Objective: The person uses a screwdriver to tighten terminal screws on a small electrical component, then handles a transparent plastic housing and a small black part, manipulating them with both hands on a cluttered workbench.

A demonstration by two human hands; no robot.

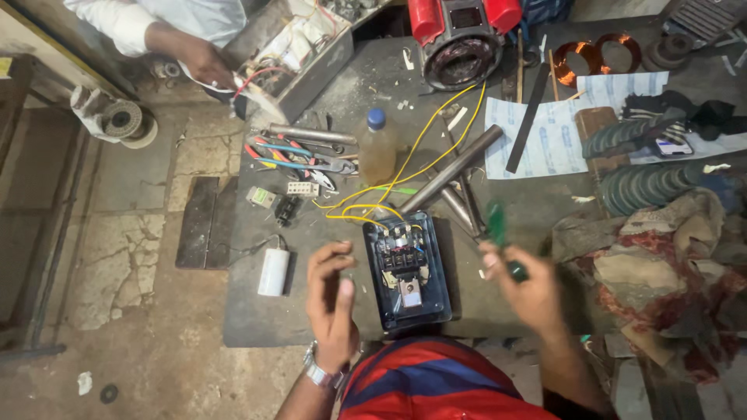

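Cluttered workbench (311, 311), open blue switch box (407, 272) with yellow wires (405, 167), left hand (331, 299) loosely open, right hand (523, 284) gripping, seemingly, green screwdriver (498, 233)

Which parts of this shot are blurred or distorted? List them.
Head view: right hand and its green-handled screwdriver are motion-smeared; left hand slightly soft; the open switch box stays sharp; wide-lens bending at the edges; dim, uneven light.

A plastic bottle (378, 148) with a blue cap stands on the dark workbench (257, 311). Left of it lie pliers (299, 159) with coloured handles, and a white cylindrical capacitor (274, 271) lies near the bench edge. A red motor housing (464, 35) sits at the top, with 2 copper coils (597, 54) to its right. Crumpled cloth (669, 264) lies on the right.
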